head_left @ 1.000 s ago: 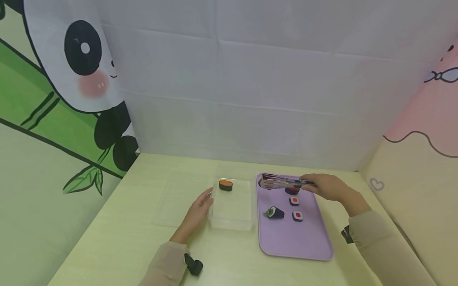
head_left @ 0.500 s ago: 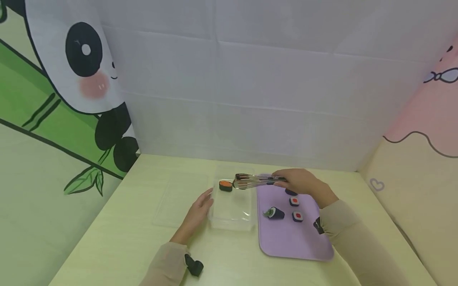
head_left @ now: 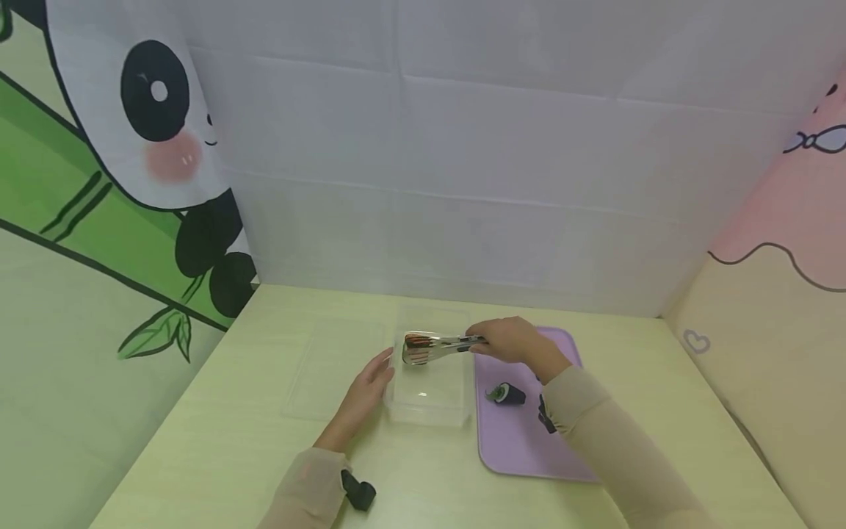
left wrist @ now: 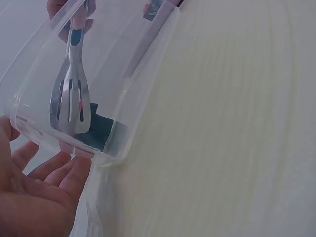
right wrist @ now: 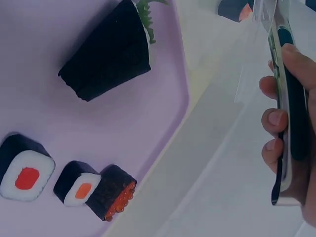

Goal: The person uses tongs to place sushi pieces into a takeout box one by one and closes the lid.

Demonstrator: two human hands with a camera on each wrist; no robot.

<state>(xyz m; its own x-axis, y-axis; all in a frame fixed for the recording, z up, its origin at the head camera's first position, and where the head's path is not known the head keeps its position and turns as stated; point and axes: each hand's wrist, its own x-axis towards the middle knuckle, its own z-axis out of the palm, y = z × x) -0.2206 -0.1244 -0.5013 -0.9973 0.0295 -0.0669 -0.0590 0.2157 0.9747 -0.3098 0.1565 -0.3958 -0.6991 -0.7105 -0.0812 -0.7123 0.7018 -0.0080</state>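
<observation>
My right hand (head_left: 507, 339) grips metal slotted tongs (head_left: 436, 347) by their dark-padded handle. Their head is over the back left of a clear plastic box (head_left: 429, 416), where it largely covers a dark-wrapped sushi piece (left wrist: 101, 131). A small red patch shows through the slots in the left wrist view; I cannot tell whether it belongs to something between the tongs' arms. My left hand (head_left: 362, 389) rests its extended fingers against the box's left wall. On the purple tray (head_left: 522, 455) lies a hand roll (head_left: 510, 394) with green leaf at its wide end.
In the right wrist view, the tray also bears a larger maki (right wrist: 27, 175), a smaller maki (right wrist: 78, 183) and a roe-topped gunkan (right wrist: 112, 193). A clear flat lid (head_left: 330, 367) lies left of the box. A white sheet (head_left: 429, 242) hangs behind the table.
My right hand has carried the tongs leftward from above the tray to above the sushi piece in the box. My left hand has stayed at the box's side.
</observation>
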